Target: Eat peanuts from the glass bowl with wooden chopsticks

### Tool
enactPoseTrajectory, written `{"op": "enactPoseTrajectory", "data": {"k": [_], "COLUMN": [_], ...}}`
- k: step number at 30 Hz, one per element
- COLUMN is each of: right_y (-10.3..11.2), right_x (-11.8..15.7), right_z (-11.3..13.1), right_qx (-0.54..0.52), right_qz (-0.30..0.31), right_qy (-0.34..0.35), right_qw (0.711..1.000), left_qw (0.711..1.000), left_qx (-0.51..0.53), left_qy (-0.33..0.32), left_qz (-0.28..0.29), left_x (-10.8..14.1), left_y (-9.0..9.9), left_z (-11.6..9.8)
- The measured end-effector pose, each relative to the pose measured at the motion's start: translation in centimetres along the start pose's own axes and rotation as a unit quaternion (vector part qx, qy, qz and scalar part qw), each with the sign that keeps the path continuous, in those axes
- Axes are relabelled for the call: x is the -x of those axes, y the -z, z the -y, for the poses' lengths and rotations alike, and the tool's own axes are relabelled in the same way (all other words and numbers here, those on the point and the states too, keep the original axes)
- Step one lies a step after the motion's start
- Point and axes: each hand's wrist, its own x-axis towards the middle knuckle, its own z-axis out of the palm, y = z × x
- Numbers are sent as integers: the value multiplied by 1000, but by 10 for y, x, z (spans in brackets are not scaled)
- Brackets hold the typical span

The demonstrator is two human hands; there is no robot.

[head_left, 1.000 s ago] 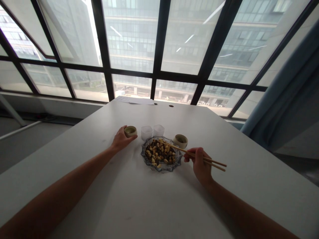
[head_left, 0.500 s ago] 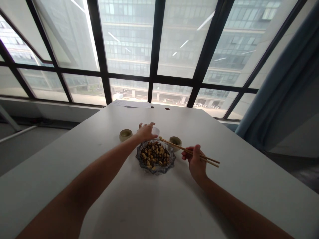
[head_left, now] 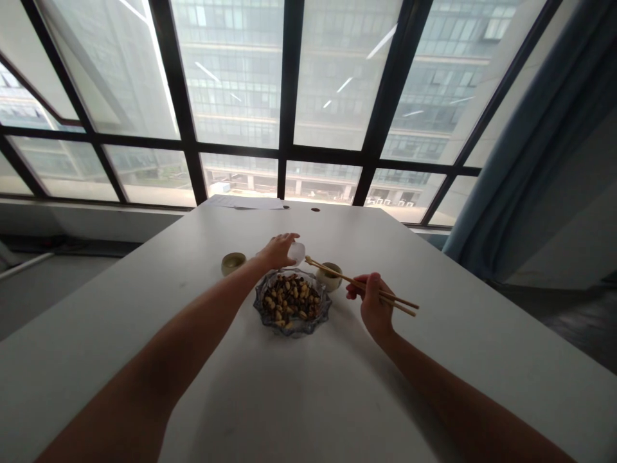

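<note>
My left hand (head_left: 278,251) reaches over the far side of the glass dish, its fingers closed round a small translucent white cup (head_left: 297,253). My right hand (head_left: 375,304) holds a pair of wooden chopsticks (head_left: 354,281) pointing left. Their tips are close together beside the white cup, with a small pale piece, perhaps a peanut, between them. Below lies the scalloped glass dish (head_left: 292,330), filled with a mix of peanuts and dark seeds (head_left: 289,299). A greenish cup (head_left: 329,276) stands behind the chopsticks; another greenish cup (head_left: 233,263) sits left of my left wrist.
The white table (head_left: 270,399) stretches toward large dark-framed windows (head_left: 287,83). Sheets of paper (head_left: 245,202) lie at its far edge, near two small round holes. A blue curtain (head_left: 506,173) hangs at the right.
My left fingers have come in round the white cup, which now looks more tilted. The chopstick tips stay close to it. The whole view has shifted slightly.
</note>
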Motion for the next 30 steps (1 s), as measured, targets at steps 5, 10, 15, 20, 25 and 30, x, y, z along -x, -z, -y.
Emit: {"op": "enactPoseTrajectory", "data": {"k": [5,10,15,20,25,30], "right_y": [3,-1,-4,-4,-5,0], "right_x": [0,0,-2,-2,-5,-10], "right_z": [1,-2,-4,0,0,-7], "right_qx": [37,56,81,70,48,29], "right_qz": [32,60,80,61,34,12], "right_qy": [73,129,123,106,90,50], "right_qw": [996,988,986,990,994,998], "left_qw": [983,981,982,987,999,992], "left_qx": [-22,-18,-12,-17,-18,-39], "left_qy": [-162,-168,-167,-135,39,85], "left_qz": [-82,-91,-92,-85,-2,82], "left_x": [12,17,18,16,7,11], "left_y": [7,10,9,8,5,14], "left_z": [-9,-17,-19,-19,-18,4]}}
